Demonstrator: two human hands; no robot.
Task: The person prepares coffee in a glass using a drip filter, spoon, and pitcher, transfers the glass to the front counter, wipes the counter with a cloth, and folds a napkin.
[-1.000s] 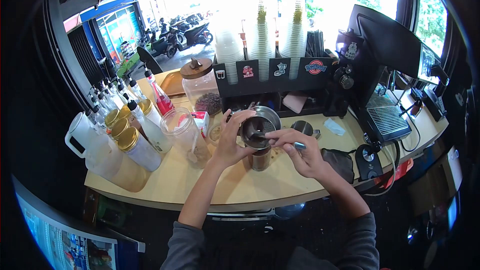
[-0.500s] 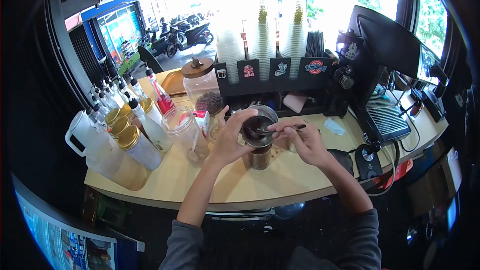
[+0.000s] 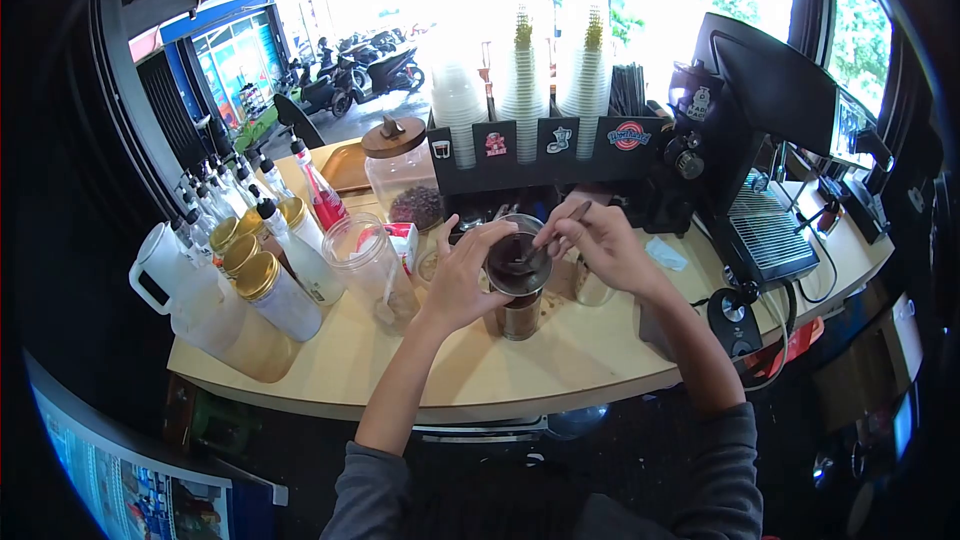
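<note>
A metal cup [image 3: 519,282] with dark contents is in the middle, over the counter. My left hand [image 3: 463,275] is wrapped round its left side and rim. In my right hand [image 3: 607,248] is a spoon [image 3: 574,213], pinched at the handle, its lower end inside the cup. Below the rim shows a brownish, shiny body [image 3: 519,320]; whether it belongs to the same cup I cannot tell. Left of my left hand stands a clear jar [image 3: 378,270] with a pale scoop in it. Partly behind my right wrist is a small pale container [image 3: 592,288].
Gold-lidded jars [image 3: 260,277], a plastic pitcher [image 3: 215,315] and several pump bottles crowd the left. A wooden-lidded jar [image 3: 398,165] and stacked cups [image 3: 522,100] stand behind. An espresso machine [image 3: 770,220] is at right, near a white cloth [image 3: 666,254]. The counter's front edge [image 3: 430,412] curves below.
My right hand has risen slightly and turned, bringing the spoon from nearly level to a steeper angle in the cup. My left hand stays almost where it was on the cup.
</note>
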